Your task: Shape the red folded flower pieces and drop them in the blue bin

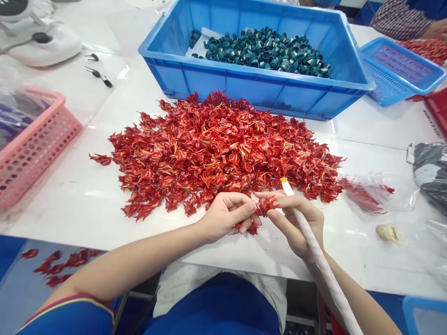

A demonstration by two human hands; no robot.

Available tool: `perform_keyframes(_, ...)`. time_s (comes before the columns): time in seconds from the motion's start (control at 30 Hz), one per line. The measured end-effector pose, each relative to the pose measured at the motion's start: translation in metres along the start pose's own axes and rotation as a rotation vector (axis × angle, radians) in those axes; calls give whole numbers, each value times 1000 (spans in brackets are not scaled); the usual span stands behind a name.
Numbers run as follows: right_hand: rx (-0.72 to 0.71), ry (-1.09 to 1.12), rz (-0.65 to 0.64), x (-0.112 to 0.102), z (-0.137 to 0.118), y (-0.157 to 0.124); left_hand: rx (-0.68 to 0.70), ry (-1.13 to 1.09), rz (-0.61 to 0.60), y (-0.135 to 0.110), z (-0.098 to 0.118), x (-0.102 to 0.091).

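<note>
In front of me both my hands meet over the near edge of a red pile. My left hand [228,214] pinches a small red spiky plastic piece [264,205] with blue-and-white marks between thumb and forefinger. Another red piece [252,228] shows under its lower fingers. My right hand [296,221] touches the far side of the pinched piece with its fingertips. A long white tube [309,237] with a yellow tip lies through that same hand, between thumb and forefinger, running back along the forearm. The heap of similar red pieces [223,149] spreads just beyond my hands.
Behind the heap stands a blue crate [230,83] with many dark green parts [265,51]. A pink basket [38,144] is at left, a blue perforated basket [401,70] at back right. Plastic bags [380,193] lie at right. Red pieces [56,267] also lie below the table's left edge.
</note>
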State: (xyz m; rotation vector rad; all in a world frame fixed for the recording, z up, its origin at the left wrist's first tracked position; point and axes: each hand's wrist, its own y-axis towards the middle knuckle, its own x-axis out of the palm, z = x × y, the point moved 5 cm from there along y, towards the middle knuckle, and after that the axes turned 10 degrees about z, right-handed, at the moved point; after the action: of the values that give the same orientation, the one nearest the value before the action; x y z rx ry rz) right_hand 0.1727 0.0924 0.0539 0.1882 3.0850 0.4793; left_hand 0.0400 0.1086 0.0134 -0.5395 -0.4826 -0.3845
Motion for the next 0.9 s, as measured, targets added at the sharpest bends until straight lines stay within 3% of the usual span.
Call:
perform_keyframes(0.3, 106, -60, 77, -1, 7, -3, -11, 10, 38, -2, 1, 0)
perform_keyframes(0.4, 139, -48, 69, 0, 7, -4, 56, 82, 44, -3, 4, -1)
perform_keyframes(0.5, 130, -30, 53, 1, 5, -4, 288, 270, 152, -7, 13, -5)
perform_keyframes(0.6, 28, -97, 67, 1, 0, -7, 672, 543, 286, -18, 26, -5)
perform_keyframes(0.7, -87, -176, 91, 1, -5, -12, 990, 701, 316, -29, 34, 1)
perform_keyframes(0.9, -184, -195, 67, -1, -6, -16, 1157, 729, 265, -36, 38, 8)
